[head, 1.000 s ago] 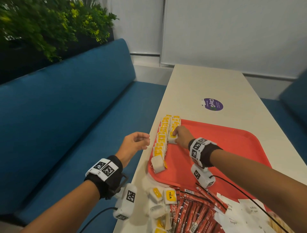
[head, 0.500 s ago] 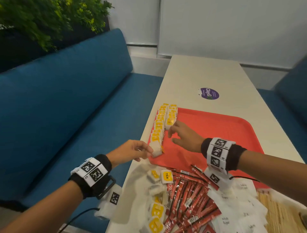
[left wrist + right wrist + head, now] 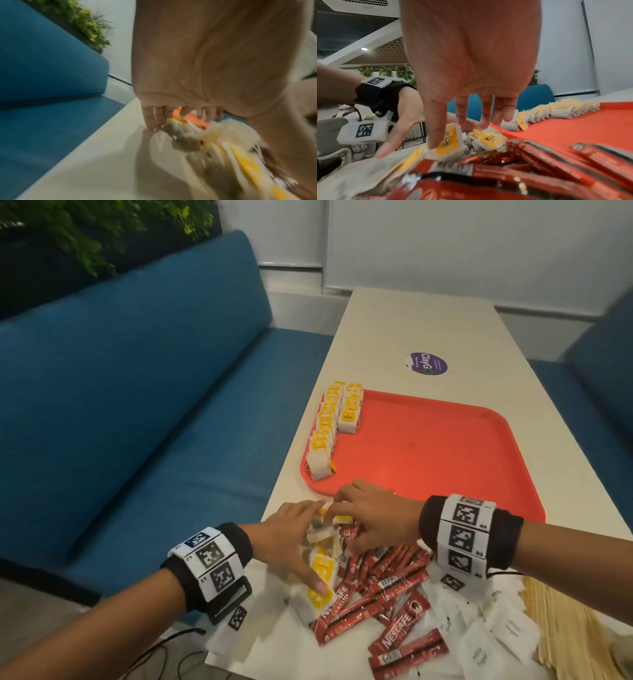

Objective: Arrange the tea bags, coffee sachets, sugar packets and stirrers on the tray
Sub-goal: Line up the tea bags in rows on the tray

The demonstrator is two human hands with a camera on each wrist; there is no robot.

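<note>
The red tray (image 3: 428, 446) lies mid-table, with two rows of tea bags (image 3: 329, 422) standing along its left edge. A loose heap of tea bags (image 3: 323, 568) lies on the table just before the tray's near left corner. My left hand (image 3: 298, 539) is spread over this heap, fingers straight and thumb resting on a yellow-tagged bag. My right hand (image 3: 363, 522) reaches down into the heap from the right. In the right wrist view its fingers (image 3: 462, 115) hang straight and the thumb touches a tea bag (image 3: 447, 143). The left wrist view is blurred, with fingertips (image 3: 152, 121) at the heap.
Red coffee sachets (image 3: 387, 587) lie scattered right of the heap. White sugar packets (image 3: 479, 642) and wooden stirrers (image 3: 565, 621) are at the near right. A purple sticker (image 3: 428, 363) marks the table beyond the tray. A blue bench (image 3: 137, 405) runs along the left.
My right hand has drawn back from the tea bag rows on the tray to the loose heap. My left hand has moved from the tray's corner onto the same heap.
</note>
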